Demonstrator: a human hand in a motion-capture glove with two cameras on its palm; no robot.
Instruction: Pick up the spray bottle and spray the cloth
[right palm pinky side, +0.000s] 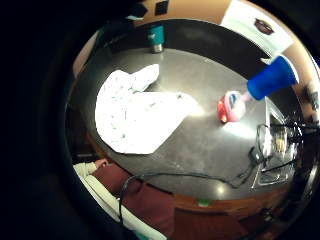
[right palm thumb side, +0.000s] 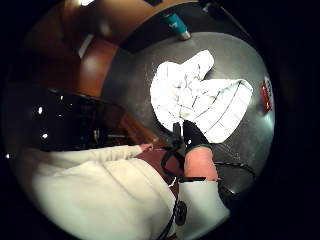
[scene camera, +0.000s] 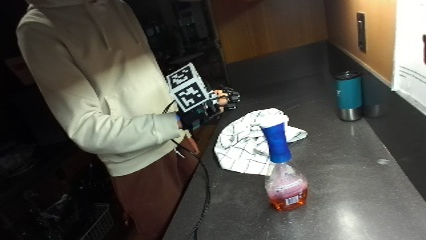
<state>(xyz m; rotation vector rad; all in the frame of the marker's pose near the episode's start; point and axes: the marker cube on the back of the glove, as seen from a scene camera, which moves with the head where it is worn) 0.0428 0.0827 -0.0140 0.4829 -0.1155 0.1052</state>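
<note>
We see the bottle standing upright on the counter, just beside the near edge of the cloth, which lies crumpled and partly spread, so the target sits right by the sprayer and little carrying should be needed. The gloved right hand hovers at the counter's edge, over the cloth's far side and apart from the bottle, holding nothing; its fingers look loosely curled, though we cannot tell their spread exactly. We judge the pick-up has not begun, and the hand must cross over the cloth to reach the bottle's blue neck.
</note>
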